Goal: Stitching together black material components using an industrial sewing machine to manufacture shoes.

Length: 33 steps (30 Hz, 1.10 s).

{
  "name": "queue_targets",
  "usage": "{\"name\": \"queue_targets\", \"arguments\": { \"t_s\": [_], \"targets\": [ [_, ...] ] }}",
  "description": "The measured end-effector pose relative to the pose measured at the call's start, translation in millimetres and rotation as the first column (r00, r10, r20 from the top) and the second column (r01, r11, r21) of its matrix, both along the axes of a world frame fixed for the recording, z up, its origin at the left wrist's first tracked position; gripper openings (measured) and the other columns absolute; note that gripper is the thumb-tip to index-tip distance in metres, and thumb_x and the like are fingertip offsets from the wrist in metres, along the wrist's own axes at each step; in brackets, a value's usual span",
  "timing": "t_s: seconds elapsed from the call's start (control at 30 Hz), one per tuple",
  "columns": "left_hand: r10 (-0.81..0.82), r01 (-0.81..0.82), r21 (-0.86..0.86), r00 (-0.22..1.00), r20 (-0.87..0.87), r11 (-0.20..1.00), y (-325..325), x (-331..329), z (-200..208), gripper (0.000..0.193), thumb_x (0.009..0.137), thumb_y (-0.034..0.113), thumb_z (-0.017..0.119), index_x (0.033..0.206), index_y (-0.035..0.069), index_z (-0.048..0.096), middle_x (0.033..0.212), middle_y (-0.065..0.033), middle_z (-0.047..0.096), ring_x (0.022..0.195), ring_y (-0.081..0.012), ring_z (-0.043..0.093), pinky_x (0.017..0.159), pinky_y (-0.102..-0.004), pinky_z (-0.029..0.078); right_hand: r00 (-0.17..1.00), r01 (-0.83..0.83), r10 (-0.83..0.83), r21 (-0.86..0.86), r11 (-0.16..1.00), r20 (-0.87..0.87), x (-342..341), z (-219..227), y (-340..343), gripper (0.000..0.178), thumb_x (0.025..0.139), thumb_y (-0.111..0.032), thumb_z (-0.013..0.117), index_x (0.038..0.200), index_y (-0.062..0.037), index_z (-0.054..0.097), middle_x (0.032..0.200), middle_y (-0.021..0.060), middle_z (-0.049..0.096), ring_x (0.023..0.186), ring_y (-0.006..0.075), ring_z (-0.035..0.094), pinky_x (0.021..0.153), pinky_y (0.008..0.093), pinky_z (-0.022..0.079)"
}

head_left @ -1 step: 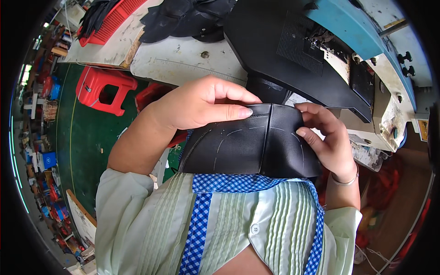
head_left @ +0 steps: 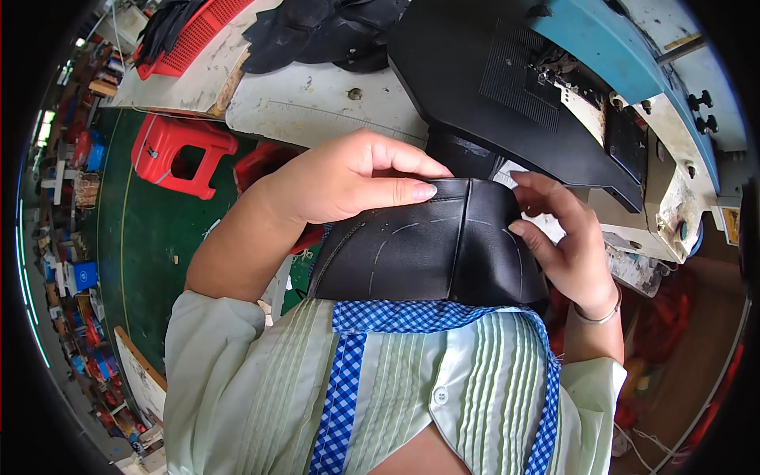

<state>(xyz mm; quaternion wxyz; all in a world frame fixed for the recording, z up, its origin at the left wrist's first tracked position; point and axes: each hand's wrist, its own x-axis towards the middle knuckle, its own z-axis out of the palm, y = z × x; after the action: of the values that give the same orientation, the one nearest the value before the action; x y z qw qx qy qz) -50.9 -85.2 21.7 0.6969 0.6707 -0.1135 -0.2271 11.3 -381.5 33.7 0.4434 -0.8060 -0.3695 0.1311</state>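
A stitched black leather-like piece (head_left: 412, 245) lies across my front, above a blue-and-white checked apron (head_left: 412, 315). A seam runs down it, with a curved stitch line on its left part and pale dashed marks on both sides. My left hand (head_left: 348, 180) grips its top edge, thumb on the outer face and fingers partly hidden behind. Beside the piece's upper right edge is my right hand (head_left: 566, 237), fingers curled but apart. Its thumb tip is at that edge, and nothing shows between thumb and forefinger.
Ahead stands a machine with a black bed (head_left: 475, 103) and a blue arm (head_left: 602, 47). Black cut pieces (head_left: 309, 36) lie on the white worktable (head_left: 317, 107). A red basket (head_left: 198, 36) sits far left, above a red stool (head_left: 182, 154) on the green floor.
My right forefinger has lifted away from the top right corner of the black piece, and that right side has shifted slightly leftward. My left hand keeps its place.
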Motion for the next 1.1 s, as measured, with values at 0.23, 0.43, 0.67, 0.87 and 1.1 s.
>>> {"name": "queue_targets", "arguments": {
  "t_s": [0.23,0.43,0.67,0.87,1.1],
  "targets": [
    [0.089,-0.101,-0.111,0.99,-0.11,0.989,-10,-1,12,0.022,0.103,0.007,0.061,0.117,-0.007,0.069,0.105,-0.0045,0.071,0.096,-0.0092,0.063,0.086,-0.0245,0.05,0.977,-0.164,0.127,0.22,0.962,0.172,10,8,44,0.013,0.089,0.004,0.072,0.102,0.0036,0.071,0.09,0.0139,0.068,0.079,0.0275,0.067,0.072,0.0323,0.053],
    [0.209,-0.208,-0.017,0.978,0.019,0.978,-10,-7,9,0.015,0.102,0.01,0.064,0.104,-0.004,0.071,0.091,0.001,0.067,0.084,-0.0051,0.058,0.076,-0.0216,0.047,0.925,-0.233,0.298,0.267,0.935,-0.237,14,0,49,0.007,0.097,-0.002,0.068,0.101,0.0038,0.069,0.085,0.0058,0.064,0.078,0.0139,0.061,0.072,0.0264,0.049],
    [0.122,-0.118,-0.037,0.984,0.13,0.992,20,-13,7,0.016,0.102,0.015,0.068,0.099,-0.001,0.071,0.084,0.0066,0.062,0.077,-0.0005,0.052,0.067,-0.0188,0.042,0.934,0.03,0.096,0.343,0.939,-0.345,17,7,32,0.011,0.104,-0.006,0.061,0.104,0.002,0.068,0.096,0.0022,0.068,0.088,0.0074,0.06,0.082,0.0221,0.048],
    [0.201,-0.2,-0.172,0.979,-0.015,0.965,25,-25,2,0.016,0.103,0.011,0.065,0.107,-0.003,0.07,0.088,0.0051,0.064,0.08,-0.0014,0.054,0.072,-0.0186,0.045,0.898,-0.032,0.145,0.268,0.963,-0.415,25,14,33,0.043,0.113,-0.028,0.045,0.118,0.0066,0.069,0.106,0.0094,0.073,0.097,0.0125,0.066,0.09,0.0244,0.051],
    [0.332,-0.377,-0.253,0.921,-0.203,0.891,36,-35,-19,0.017,0.104,0.015,0.062,0.104,0.0,0.071,0.092,0.0045,0.066,0.085,-0.0023,0.057,0.081,-0.0197,0.047,0.884,-0.052,0.166,0.261,0.964,-0.437,23,14,46,0.045,0.112,-0.03,0.045,0.129,0.0069,0.065,0.114,0.0112,0.072,0.104,0.0136,0.064,0.098,0.0269,0.047]
  ]
}}
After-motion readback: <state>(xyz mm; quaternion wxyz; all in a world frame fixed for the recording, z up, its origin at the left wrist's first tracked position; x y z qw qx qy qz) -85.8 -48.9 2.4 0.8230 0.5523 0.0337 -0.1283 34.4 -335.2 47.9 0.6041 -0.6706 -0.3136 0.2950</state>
